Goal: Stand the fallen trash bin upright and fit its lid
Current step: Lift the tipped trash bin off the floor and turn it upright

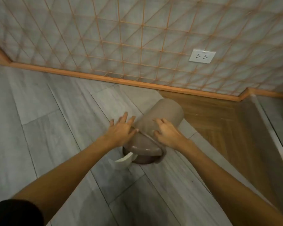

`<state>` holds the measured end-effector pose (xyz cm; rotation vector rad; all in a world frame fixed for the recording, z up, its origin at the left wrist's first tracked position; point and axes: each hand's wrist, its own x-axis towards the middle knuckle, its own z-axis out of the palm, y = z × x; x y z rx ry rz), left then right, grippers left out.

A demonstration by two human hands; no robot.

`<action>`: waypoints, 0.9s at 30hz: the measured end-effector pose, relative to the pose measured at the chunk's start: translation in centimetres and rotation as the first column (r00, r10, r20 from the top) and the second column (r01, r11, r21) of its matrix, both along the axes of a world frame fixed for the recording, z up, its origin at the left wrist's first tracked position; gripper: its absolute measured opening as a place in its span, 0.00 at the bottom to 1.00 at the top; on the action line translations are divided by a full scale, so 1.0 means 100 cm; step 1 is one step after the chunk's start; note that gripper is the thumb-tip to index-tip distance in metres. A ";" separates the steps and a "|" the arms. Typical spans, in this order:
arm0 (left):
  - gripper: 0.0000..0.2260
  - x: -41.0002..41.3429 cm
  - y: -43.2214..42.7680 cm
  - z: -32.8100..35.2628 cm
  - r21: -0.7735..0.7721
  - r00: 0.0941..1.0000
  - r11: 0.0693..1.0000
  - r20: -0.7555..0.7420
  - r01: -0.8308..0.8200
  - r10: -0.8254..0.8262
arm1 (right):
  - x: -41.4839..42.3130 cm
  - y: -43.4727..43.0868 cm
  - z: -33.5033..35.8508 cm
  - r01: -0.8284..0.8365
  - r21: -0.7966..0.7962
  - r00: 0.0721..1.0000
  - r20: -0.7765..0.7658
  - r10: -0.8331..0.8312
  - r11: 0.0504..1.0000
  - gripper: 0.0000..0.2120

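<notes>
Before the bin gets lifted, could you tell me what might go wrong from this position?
The trash bin lies on its side on smooth floor tiles, so it may roll as the left hand and right hand close in, both open. The lid looks partly detached and could drop off. The white piece at the mouth might spill out when tipped.

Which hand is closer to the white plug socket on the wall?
The right hand. It sits on the fallen trash bin, below and left of the socket. The left hand is spread at the bin's other side, farther left from the socket.
</notes>
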<state>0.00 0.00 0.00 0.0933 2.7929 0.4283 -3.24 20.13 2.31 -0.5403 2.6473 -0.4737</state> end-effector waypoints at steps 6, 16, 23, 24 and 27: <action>0.31 0.020 -0.011 -0.034 0.222 0.943 0.940 0.271 -0.257 0.194 | 0.021 -0.017 -0.026 -0.034 0.086 0.997 0.069 0.028 0.996 0.22; 0.26 0.014 0.006 -0.032 0.520 0.670 0.423 0.547 -0.742 0.502 | 0.026 -0.020 -0.040 0.002 0.094 0.999 0.042 -0.006 0.996 0.23; 0.16 -0.004 -0.013 -0.004 0.541 0.801 0.602 0.281 -0.587 0.528 | 0.015 -0.018 -0.024 0.088 -0.100 0.996 0.011 -0.087 0.991 0.19; 0.17 -0.007 -0.019 0.002 0.563 0.805 0.599 0.235 -0.570 0.545 | 0.013 -0.017 -0.019 0.118 -0.141 0.993 0.006 -0.119 0.983 0.18; 0.20 -0.014 -0.039 0.017 0.590 0.753 0.559 0.134 -0.583 0.644 | 0.007 -0.013 -0.009 0.217 -0.248 0.976 0.020 -0.219 0.944 0.19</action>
